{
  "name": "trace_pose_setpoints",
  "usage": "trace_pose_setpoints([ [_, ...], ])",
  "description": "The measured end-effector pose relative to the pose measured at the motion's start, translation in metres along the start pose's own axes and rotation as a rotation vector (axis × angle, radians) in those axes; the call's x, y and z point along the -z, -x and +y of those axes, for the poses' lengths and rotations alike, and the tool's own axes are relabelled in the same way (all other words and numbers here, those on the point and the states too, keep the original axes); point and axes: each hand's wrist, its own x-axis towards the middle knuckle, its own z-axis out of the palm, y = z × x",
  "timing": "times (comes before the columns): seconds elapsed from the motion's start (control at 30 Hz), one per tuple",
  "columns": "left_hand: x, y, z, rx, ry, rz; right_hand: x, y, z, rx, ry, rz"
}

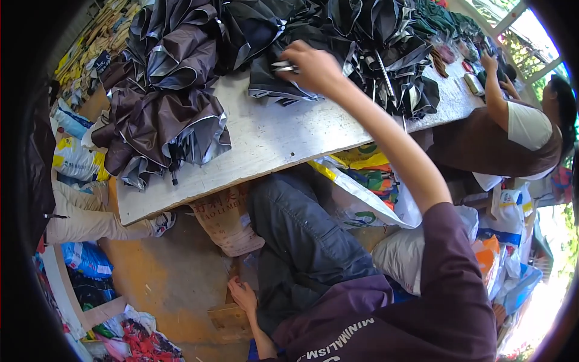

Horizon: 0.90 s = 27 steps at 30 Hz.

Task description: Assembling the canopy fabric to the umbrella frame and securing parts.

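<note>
My right hand (310, 66) reaches up over the pale wooden table (265, 142) and is closed on the silvery metal ribs of a black folded umbrella (274, 84). More dark umbrellas (386, 54) lie heaped just beyond it. A pile of brown umbrellas (163, 114) covers the table's left end. My left hand (241, 294) is low down by my dark trouser leg (301, 241), its fingers curled on the edge of a small wooden stool (228, 317) on the floor.
A second person (518, 133) in a white top and brown apron works at the table's right end. A leg in pale trousers with a sneaker (161, 223) stretches in from the left. Printed sacks (356, 193) and bags crowd the space under the table and the right side.
</note>
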Motion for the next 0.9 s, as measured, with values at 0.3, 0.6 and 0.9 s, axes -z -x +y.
trace_pose_setpoints([
  [0.3,0.008,0.001,0.02,-0.004,-0.018,-0.028,-0.125,-0.012,0.035,-0.068,0.098,-0.231],
  [0.6,-0.001,-0.008,0.019,-0.004,-0.017,-0.064,-0.113,0.017,0.18,-0.261,0.119,-0.306],
  [0.9,0.014,-0.004,-0.003,-0.028,0.167,0.05,-0.003,-0.005,0.059,-0.063,0.078,-0.191],
])
